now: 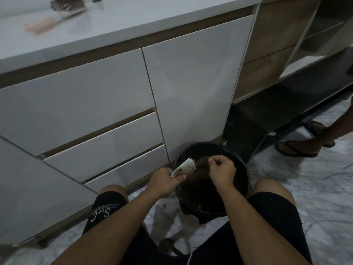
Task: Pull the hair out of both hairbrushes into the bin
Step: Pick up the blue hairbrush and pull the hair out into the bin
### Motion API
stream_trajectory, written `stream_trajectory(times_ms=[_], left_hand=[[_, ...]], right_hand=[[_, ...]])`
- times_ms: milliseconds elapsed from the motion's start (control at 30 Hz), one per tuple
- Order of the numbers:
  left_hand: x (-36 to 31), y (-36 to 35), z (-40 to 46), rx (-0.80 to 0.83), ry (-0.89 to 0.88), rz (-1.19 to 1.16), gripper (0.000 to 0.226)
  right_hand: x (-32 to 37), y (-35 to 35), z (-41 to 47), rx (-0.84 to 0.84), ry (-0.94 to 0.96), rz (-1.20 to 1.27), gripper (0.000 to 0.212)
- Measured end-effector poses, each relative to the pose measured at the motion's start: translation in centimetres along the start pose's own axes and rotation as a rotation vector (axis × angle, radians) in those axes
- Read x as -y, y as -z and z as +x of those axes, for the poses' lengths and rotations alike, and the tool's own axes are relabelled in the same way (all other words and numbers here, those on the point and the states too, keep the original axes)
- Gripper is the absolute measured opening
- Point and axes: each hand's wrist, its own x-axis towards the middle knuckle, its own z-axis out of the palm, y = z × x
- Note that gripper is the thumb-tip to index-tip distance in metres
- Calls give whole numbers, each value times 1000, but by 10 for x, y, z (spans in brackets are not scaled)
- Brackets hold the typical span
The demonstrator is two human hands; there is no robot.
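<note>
Hairbrush (186, 166) number one sits over the mouth of the bin (242, 170), pale and bristles-up, and we have it by the handle in our left hand (164, 181), fingers wrapped closed with the thumb laid along the grip. Our right hand (222, 170) is pinched shut on a brown clump of hair (201, 170) that stretches from the bristles at about 9 o'clock of that hand. To do this pull well, we judge it best to draw the clump away along the line of the bristles rather than sideways across them, keeping the left grip firm so the head does not twist, and to keep both hands above the black liner so loose strands fall inside.

Outward from the hands, our knees flank the bin at 4 and 8 o'clock, white cabinet drawers (107, 138) rise at 11 o'clock, and far up at 11 o'clock on the countertop (133, 18) lies the second hairbrush (67, 5), blurred but seemingly matted with hair. Another person's sandalled feet (298, 149) stand at 3 o'clock.
</note>
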Motion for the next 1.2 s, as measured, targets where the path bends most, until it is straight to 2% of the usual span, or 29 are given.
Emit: stream_trajectory(times_ms=[100, 200, 233, 267, 333, 433, 633, 733, 833, 933, 1000, 1067, 1200], left_hand=[[-5, 1, -1, 20, 13, -18, 34], [-9, 2, -2, 35, 16, -4, 33], [-10, 2, -2, 42, 12, 13, 32], [-10, 3, -2, 52, 8, 32, 33], [-8, 3, -1, 71, -1, 68, 40], [-4, 4, 0, 70, -14, 105, 41], [-4, 7, -1, 56, 16, 66, 33], [-6, 9, 0, 36, 42, 35, 34], [-7, 12, 2, 9, 55, 10, 36], [-10, 15, 3, 8, 60, -33, 38], [-12, 17, 3, 11, 74, -63, 47], [-14, 18, 3, 14, 89, -79, 58], [-14, 22, 2, 48, 82, -53, 67]], right_hand=[[-1, -3, 1, 174, 20, 36, 16], [0, -4, -2, 392, 116, 37, 50], [-1, -5, -4, 427, 167, 0, 56], [-2, -5, -6, 431, 224, -35, 53], [-4, -7, -8, 350, 288, -96, 31], [-2, -5, -4, 199, 246, -111, 8], [3, 1, 5, -38, 40, -35, 4], [0, -1, 4, 65, 65, -3, 11], [0, -2, 2, 311, 130, 65, 29], [0, -6, -2, 510, 105, 143, 27], [-5, -8, -3, 507, 211, 77, 24], [-7, -9, -2, 428, 285, 19, 13], [-5, -8, 1, 257, 217, -26, 12]])
